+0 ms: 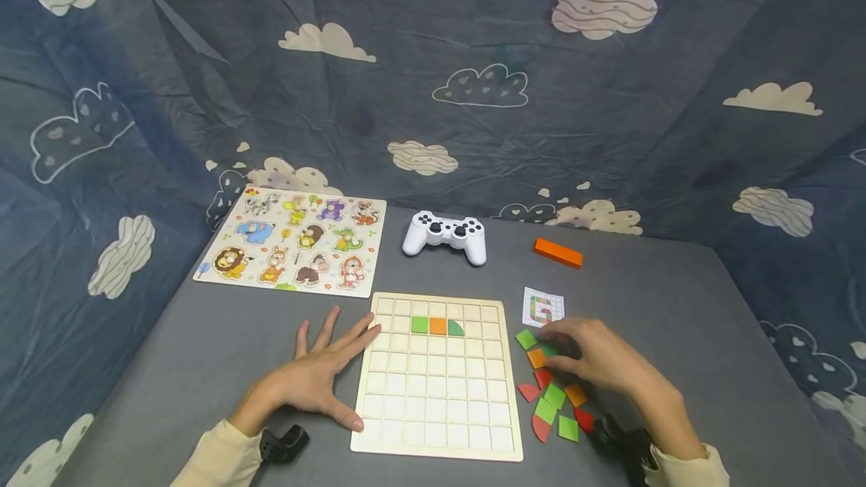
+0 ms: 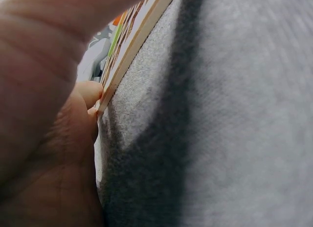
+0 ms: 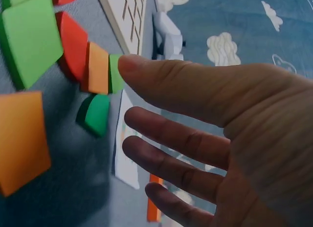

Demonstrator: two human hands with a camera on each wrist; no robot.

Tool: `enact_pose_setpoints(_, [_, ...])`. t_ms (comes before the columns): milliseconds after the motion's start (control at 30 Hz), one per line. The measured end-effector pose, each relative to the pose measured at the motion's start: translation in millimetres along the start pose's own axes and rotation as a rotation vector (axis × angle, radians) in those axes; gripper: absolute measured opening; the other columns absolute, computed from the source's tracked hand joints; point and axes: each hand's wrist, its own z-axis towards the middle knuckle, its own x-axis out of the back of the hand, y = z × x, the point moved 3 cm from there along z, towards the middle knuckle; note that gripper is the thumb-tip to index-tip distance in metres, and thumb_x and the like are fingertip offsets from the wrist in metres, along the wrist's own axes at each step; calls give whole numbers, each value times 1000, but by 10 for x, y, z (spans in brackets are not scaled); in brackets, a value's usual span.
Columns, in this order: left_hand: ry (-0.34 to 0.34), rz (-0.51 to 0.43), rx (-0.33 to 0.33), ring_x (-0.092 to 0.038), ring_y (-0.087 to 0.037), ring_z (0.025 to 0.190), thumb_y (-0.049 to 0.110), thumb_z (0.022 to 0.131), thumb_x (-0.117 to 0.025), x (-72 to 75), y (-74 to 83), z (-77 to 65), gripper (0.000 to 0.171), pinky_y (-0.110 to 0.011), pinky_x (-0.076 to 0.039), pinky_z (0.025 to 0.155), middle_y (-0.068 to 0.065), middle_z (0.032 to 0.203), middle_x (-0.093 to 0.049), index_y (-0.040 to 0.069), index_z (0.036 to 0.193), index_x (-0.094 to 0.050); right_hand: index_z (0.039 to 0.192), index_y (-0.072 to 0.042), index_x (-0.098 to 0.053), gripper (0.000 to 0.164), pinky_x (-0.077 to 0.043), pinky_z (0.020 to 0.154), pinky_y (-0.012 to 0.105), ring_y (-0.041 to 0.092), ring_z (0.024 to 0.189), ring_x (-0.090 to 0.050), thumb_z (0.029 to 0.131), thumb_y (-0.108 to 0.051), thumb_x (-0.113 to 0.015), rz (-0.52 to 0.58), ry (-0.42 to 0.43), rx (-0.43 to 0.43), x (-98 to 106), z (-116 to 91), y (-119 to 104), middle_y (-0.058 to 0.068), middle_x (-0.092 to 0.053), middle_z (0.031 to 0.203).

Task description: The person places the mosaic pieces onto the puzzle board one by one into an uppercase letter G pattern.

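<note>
A wooden grid board point(image 1: 446, 386) lies on the table, with a light green square tile point(image 1: 419, 325), an orange square tile point(image 1: 438, 326) and a dark green quarter-round tile point(image 1: 455, 328) in one upper row. My left hand point(image 1: 314, 376) has its fingers spread, with thumb and fingertips at the board's left edge. Over the loose tiles right of the board is my right hand point(image 1: 602, 355). Its thumb and fingers stand apart with nothing between them in the right wrist view. Nearest to it are a dark green quarter-round tile point(image 3: 98, 115) and an orange tile point(image 1: 537, 358).
Several green, orange and red tiles point(image 1: 546, 409) lie loose beside the board. A small pattern card point(image 1: 534, 305) sits above them. Farther back are an animal puzzle point(image 1: 291, 239), a white game controller point(image 1: 445, 235) and an orange block point(image 1: 558, 252). Behind the table hangs a cloud-printed cloth point(image 1: 406, 96).
</note>
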Motion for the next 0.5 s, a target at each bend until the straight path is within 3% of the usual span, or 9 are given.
enact_pose_setpoints(300, [0,-7,12,22,-52,148,59,63,-88,13,7,2,128,-78,24,100,-6,170,-3,20,162,-17,114,-10,-73,39,-56,78,36,12,87,-64,79,-22,-86,51,0,-22,-23,-63,146,-4,-73,103])
enact_pose_setpoints(500, [-3,-10,15,22,-51,148,60,63,-88,-2,4,5,127,-78,24,100,-5,171,-3,21,162,-18,115,-9,-72,41,-55,77,35,10,86,-62,79,-22,-85,52,-42,-50,-74,-33,175,-5,-71,102])
